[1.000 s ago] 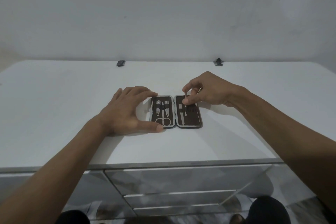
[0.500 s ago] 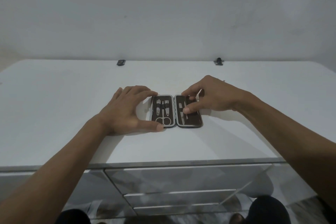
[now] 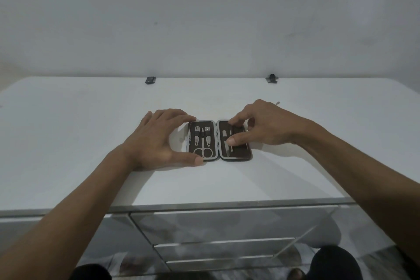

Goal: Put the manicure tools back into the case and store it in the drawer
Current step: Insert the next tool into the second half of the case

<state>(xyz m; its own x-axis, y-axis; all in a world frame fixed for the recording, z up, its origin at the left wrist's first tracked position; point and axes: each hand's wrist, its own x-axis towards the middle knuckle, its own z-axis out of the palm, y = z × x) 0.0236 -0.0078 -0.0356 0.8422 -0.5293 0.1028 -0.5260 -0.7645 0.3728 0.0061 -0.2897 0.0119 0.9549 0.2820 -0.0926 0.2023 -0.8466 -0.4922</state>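
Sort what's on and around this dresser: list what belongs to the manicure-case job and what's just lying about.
Belongs to the job:
open case
scissors
two clippers
left hand
right hand
drawer

Just lying about:
two small black fittings at the dresser's back edge

Open case (image 3: 220, 141) mid dresser top (image 3: 68, 143). Left hand (image 3: 156, 141) blocks its left side, right hand (image 3: 266, 127) covers its right half. Bare surface behind, in front, far left and right of case. Two small black fittings (image 3: 150, 80) by wall, well behind.
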